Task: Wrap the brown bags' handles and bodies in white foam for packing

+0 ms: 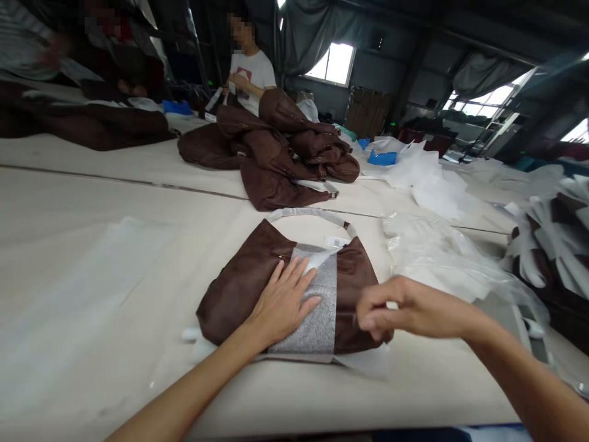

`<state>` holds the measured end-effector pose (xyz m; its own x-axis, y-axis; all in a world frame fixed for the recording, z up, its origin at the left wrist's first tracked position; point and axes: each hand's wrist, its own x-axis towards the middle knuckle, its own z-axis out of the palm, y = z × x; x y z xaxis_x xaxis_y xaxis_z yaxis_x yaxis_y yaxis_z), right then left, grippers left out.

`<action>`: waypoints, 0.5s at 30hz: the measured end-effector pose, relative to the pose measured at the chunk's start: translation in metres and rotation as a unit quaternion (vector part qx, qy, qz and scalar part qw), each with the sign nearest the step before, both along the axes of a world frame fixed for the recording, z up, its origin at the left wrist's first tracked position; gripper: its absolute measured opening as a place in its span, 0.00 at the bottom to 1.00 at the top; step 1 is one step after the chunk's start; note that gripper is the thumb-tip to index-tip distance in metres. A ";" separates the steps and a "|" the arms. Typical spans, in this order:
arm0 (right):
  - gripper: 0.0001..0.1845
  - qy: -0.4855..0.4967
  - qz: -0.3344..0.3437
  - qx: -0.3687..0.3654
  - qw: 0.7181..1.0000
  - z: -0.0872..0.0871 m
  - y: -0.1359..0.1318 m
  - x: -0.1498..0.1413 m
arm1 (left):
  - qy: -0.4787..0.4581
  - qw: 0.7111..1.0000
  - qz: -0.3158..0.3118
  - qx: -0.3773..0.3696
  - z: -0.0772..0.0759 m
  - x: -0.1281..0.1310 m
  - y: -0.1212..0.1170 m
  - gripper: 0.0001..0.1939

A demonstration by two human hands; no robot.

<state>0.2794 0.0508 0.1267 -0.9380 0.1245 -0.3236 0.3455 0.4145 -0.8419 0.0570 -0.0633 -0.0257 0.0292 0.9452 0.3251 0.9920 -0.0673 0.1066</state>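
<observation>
A brown leather bag (239,282) lies flat on the table in front of me, its handle (313,213) wrapped in white. A grey sheet of wrapping paper (317,313) runs across its middle. My left hand (283,301) lies flat and open on the bag, fingers partly on the paper. My right hand (391,310) hovers over the bag's right side with its fingers curled and pinched together; what they hold I cannot make out.
A heap of brown bags (276,153) sits further back. Clear plastic bags (442,258) and white paper (427,175) lie to the right. A person in a white shirt (251,73) works at the far side, another at the far left (27,49).
</observation>
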 end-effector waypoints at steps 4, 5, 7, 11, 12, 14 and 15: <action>0.06 -0.021 0.091 0.075 0.993 -0.022 0.053 -0.091 | -0.016 1.000 0.000 -0.010 0.000 0.000 -0.001 0.30; 0.05 -0.036 0.097 0.097 0.990 -0.027 0.062 -0.108 | -0.019 1.000 0.000 -0.012 -0.001 0.000 -0.001 0.30; 0.05 -0.055 0.095 0.126 0.986 -0.035 0.076 -0.136 | -0.024 1.000 -0.001 -0.008 -0.001 0.000 -0.001 0.30; 0.13 -0.041 0.075 0.136 0.987 -0.049 0.087 -0.166 | -0.034 0.999 -0.003 0.002 -0.004 0.000 -0.002 0.30; 0.15 -0.037 0.070 0.137 0.987 -0.052 0.088 -0.171 | -0.038 0.999 -0.005 0.005 -0.004 0.000 -0.003 0.30; 0.17 -0.030 0.062 0.136 0.988 -0.056 0.092 -0.177 | -0.045 0.999 -0.009 0.008 -0.005 -0.001 -0.003 0.30; 0.17 -0.028 0.059 0.134 0.989 -0.057 0.094 -0.178 | -0.048 0.999 -0.010 0.008 -0.004 -0.001 -0.003 0.30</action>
<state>0.1013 0.1449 0.0699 -0.9329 0.1036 -0.3448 0.3239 0.6596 -0.6783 0.0563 -0.0667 -0.0302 0.0154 0.9394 0.3426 0.9757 -0.0889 0.2000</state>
